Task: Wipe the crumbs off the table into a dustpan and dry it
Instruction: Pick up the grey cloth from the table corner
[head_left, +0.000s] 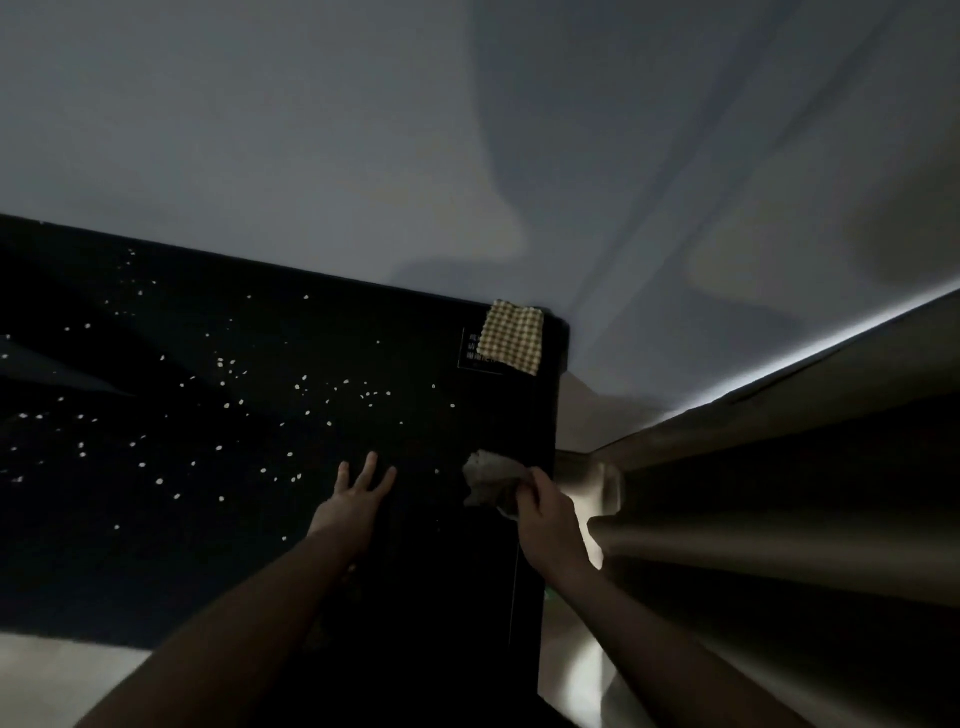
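A black table (441, 571) fills the lower left of the dim head view. Several pale crumbs (306, 387) are scattered over its left and middle. My left hand (356, 499) rests flat on the tabletop with fingers spread, just right of the crumbs. My right hand (545, 512) grips a crumpled pale cloth (485, 478) near the table's right edge. A yellow checked cloth (511, 335) lies folded at the far right corner. No dustpan is visible.
A white-lettered label (470, 351) is partly under the checked cloth. A pale wall (363, 130) stands behind the table. Heavy brown curtains (779, 519) hang close to the right edge, with a narrow gap (576, 457) between them and the table.
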